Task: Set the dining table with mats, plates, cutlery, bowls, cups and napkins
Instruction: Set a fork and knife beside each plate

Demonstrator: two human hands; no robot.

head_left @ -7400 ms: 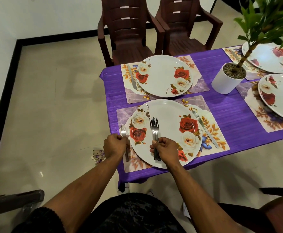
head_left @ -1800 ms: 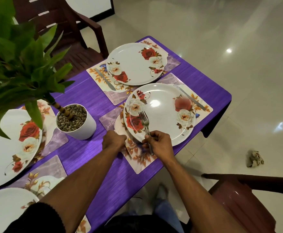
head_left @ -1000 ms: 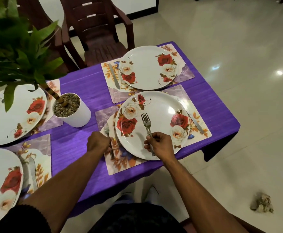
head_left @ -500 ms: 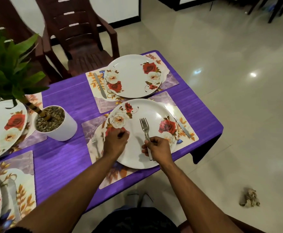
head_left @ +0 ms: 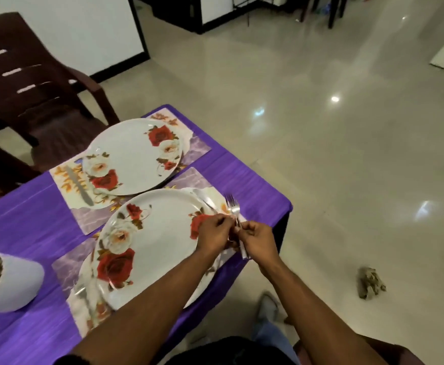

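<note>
Now both hands have left the near plate (head_left: 160, 243) and met at its right edge: the right hand (head_left: 257, 238) grips the forks (head_left: 235, 212) by their handles, and the left hand (head_left: 214, 233) pinches at them, apparently separating one to lay down. Counted: two plates, two mats, forks perhaps two, a knife (head_left: 80, 187) by the far plate (head_left: 134, 156).

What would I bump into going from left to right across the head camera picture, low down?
White pot → near plate → left hand → forks → right hand → crumpled scrap on the floor.
</note>
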